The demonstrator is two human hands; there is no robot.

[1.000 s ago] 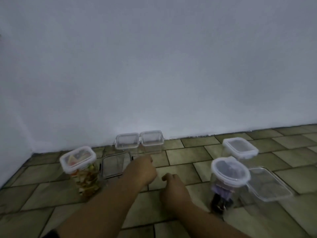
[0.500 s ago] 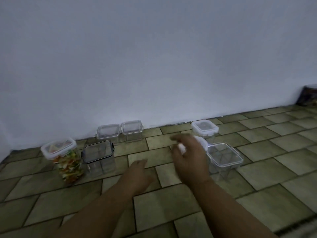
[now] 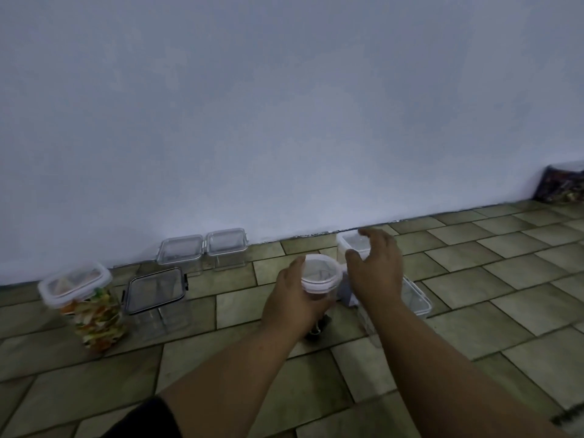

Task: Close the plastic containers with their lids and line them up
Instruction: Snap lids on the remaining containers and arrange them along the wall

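My left hand point(image 3: 292, 303) grips a round clear jar with a white lid point(image 3: 319, 273), holding it by its side on the tiled floor. Fingers spread, my right hand point(image 3: 377, 268) hovers just right of that jar and holds nothing. Behind the right hand stands a small square lidded container point(image 3: 352, 245). A wide flat lidded container point(image 3: 417, 297) lies partly hidden under my right wrist. To the left stand a tall jar of coloured snacks point(image 3: 85, 303), a black-rimmed square container point(image 3: 156, 294), and two small lidded containers point(image 3: 202, 249) against the wall.
The white wall point(image 3: 284, 121) runs close behind the containers. A dark patterned object point(image 3: 562, 188) sits at the far right by the wall. Tiled floor point(image 3: 505, 279) stretches to the right and toward me.
My left hand has moved right and taken hold of the round jar. My right hand has lifted off the jar and spread its fingers beside it.
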